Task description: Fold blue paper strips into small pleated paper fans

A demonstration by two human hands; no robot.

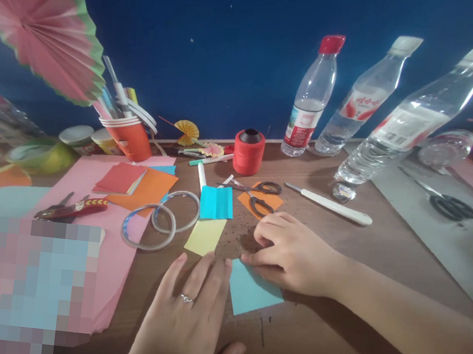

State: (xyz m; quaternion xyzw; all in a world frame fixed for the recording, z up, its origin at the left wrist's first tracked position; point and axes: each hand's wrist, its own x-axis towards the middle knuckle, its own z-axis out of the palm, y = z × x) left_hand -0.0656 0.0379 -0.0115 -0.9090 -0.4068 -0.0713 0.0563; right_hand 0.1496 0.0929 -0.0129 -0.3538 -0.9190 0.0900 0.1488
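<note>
A light blue paper square (252,294) lies flat on the table between my hands. My right hand (296,256) is at its far edge, fingers curled in and the tips closed on the paper's upper part. My left hand (190,313), with a ring on one finger, rests flat beside the square's left edge, fingers stretched out and holding nothing. Just beyond are a pale yellow paper (206,237) and a bright blue pleated paper (217,203). Black-handled scissors (266,197) lie on an orange paper piece (245,199), close to my right hand.
A white-handled craft knife (335,204) lies to the right, before several plastic bottles (309,106). A red thread spool (248,153) stands at the back. Tape rings (147,241), pink sheets (120,277), pliers (72,207) and an orange cup (132,141) are on the left.
</note>
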